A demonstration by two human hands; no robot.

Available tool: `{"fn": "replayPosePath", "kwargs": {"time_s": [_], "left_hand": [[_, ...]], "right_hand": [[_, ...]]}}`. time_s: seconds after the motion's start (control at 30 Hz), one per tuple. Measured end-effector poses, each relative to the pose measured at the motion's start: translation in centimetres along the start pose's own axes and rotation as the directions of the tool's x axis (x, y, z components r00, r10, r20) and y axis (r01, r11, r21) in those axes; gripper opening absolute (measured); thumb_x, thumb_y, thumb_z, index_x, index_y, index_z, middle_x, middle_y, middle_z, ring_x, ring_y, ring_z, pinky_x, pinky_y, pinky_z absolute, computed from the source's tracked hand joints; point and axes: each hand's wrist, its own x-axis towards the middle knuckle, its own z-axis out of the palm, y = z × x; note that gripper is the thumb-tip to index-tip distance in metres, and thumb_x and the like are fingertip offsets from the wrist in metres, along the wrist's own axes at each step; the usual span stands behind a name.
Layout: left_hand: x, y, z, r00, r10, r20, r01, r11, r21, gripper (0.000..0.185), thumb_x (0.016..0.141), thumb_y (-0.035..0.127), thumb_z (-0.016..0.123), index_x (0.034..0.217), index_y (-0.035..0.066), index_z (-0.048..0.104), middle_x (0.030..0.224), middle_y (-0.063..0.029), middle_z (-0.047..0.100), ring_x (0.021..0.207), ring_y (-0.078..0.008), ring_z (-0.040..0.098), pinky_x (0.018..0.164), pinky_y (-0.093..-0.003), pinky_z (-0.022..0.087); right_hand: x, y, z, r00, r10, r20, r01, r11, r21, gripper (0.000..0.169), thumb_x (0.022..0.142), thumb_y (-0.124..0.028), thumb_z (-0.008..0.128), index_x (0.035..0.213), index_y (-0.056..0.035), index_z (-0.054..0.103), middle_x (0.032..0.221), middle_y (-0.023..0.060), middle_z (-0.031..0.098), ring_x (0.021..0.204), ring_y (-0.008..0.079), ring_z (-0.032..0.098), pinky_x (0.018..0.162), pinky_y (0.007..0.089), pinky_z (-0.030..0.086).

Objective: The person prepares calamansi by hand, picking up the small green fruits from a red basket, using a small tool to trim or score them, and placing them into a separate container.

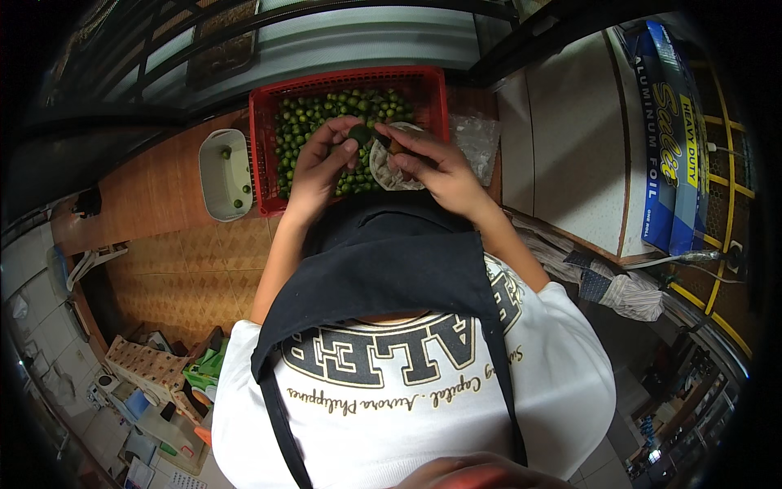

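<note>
My left hand [324, 156] pinches a small dark green citrus fruit [359, 134] between thumb and fingers. In my right hand [443, 168] is a small tool with a brown handle [397, 147], perhaps a knife, its dark tip pointing at the fruit. Both hands are over a red plastic crate [347, 74] that holds many small green citrus fruits [305, 113]. A crumpled pale cloth [385, 170] lies below my right hand, partly hidden by it. To the left, a white plastic bin [208, 183] contains several of the same fruits.
A clear plastic bag [476, 147] lies right of the crate on the brown wooden surface [165, 165]. Farther right, a blue aluminum foil box [672, 140] is beside a pale counter [574, 122]. Dark window bars [342, 12] run behind the crate.
</note>
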Motion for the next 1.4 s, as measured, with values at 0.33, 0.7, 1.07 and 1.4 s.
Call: {"fn": "replayPosePath", "kwargs": {"time_s": [0.33,0.7,1.07,1.4], "left_hand": [[-1.1,1.5,1.5,0.996,-0.081,0.024,0.082,0.995,-0.061,0.04,0.091,0.011,0.062,0.13,0.003,0.057,0.096,0.0017,0.052,0.082,-0.0082,0.047,0.076,-0.0229,0.041],[-1.1,1.7,2.1,0.998,-0.034,0.061,0.036,0.999,-0.033,0.043,0.094,0.009,0.053,0.137,0.002,0.051,0.078,0.0026,0.049,0.075,-0.009,0.044,0.072,-0.0224,0.037],[-1.6,1.7,2.0,0.999,-0.034,0.042,0.033,0.999,0.021,0.043,0.098,0.018,0.054,0.137,0.0,0.052,0.081,0.0016,0.051,0.077,-0.0092,0.045,0.073,-0.0228,0.038],[-1.8,1.0,1.3,0.998,-0.012,0.065,0.008,0.998,0.063,0.044,0.098,0.019,0.056,0.136,-0.003,0.052,0.08,0.0006,0.054,0.075,-0.0094,0.046,0.072,-0.0234,0.038]], "right_hand": [[0.1,-2.9,0.0,0.982,-0.19,-0.011,0.182,0.958,-0.221,0.05,0.095,-0.014,0.061,0.143,-0.0096,0.049,0.104,0.0122,0.069,0.089,0.017,0.064,0.081,0.0302,0.05],[-0.3,-3.3,0.3,0.991,-0.131,-0.037,0.118,0.961,-0.251,0.056,0.092,-0.016,0.065,0.145,-0.0124,0.047,0.104,0.0137,0.071,0.089,0.0196,0.07,0.079,0.0304,0.054],[-0.2,-3.7,0.4,0.978,-0.2,-0.063,0.164,0.919,-0.358,0.05,0.089,-0.014,0.068,0.137,-0.0137,0.057,0.092,0.0125,0.071,0.077,0.0192,0.069,0.071,0.03,0.054],[-0.1,-2.9,0.8,0.964,-0.255,-0.071,0.201,0.879,-0.433,0.046,0.088,-0.019,0.069,0.133,-0.0165,0.062,0.087,0.0097,0.07,0.071,0.0214,0.067,0.066,0.0311,0.053]]}}
